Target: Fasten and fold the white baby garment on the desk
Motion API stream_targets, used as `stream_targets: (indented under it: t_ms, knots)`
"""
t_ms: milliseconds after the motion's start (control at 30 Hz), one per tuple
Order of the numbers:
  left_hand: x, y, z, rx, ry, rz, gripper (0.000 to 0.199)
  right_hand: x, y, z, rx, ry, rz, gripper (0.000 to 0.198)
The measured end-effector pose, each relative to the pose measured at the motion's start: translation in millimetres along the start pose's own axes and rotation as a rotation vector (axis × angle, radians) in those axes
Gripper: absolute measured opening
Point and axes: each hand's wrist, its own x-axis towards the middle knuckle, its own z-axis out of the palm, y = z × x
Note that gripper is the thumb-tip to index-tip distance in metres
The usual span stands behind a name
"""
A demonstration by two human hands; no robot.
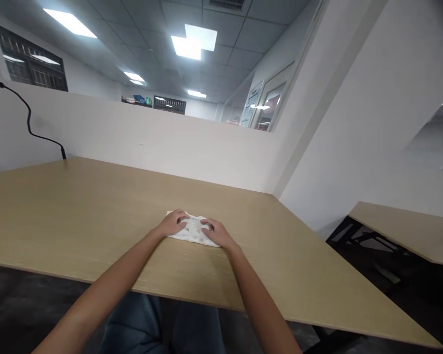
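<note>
A white cloth (194,231) with small printed marks lies flat on the wooden table (107,216), near its front edge. It looks folded, but its exact kind cannot be made out. On its left part rests my left hand (173,222), thumb apart from the curved fingers. My right hand (217,232) lies over the right part in much the same way, its thumb pointing inward. Between the two thumbs the middle of the cloth shows. Both hands hide the cloth's side portions.
A low white partition (177,150) stands along the table's far edge. At the back left, a black flexible phone holder (29,118) rises from the table. A white wall (339,137) borders the right side, with another table (409,231) at the far right.
</note>
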Motion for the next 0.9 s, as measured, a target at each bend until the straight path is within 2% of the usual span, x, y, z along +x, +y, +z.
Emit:
stream_targets:
  t_ms: [100,333,600,667,733,800,900]
  knots:
    - [-1.1,0.2,0.2,-0.01,-0.015,0.029,0.035,-1.1,-1.3,-0.2,0.008,0.003,0.003,0.038]
    - [-1.9,3.8,0.2,-0.014,-0.036,-0.017,0.032,-2.1,-1.6,0.4,0.01,0.011,-0.003,0.037]
    - [-2.1,-6.2,5.7,-0.004,-0.033,-0.012,0.029,-1.0,3.0,1.0,0.0,0.019,0.013,0.042]
    - [1.2,-0.4,2.7,0.012,-0.028,-0.015,0.028,-1.1,2.6,1.1,0.008,0.015,0.007,0.041]
    - [2.4,20.6,-5.9,0.031,0.009,0.018,0.025,-1.3,1.8,1.3,0.015,0.018,0.005,0.041]
    - [-4.9,59.3,-20.0,0.012,0.1,0.105,0.022,-1.6,0.9,1.4,0.016,0.023,0.01,0.041]
    - [-41.0,134.4,-46.4,-0.124,0.413,0.24,0.02,-1.8,-0.9,1.3,0.015,0.024,0.003,0.039]
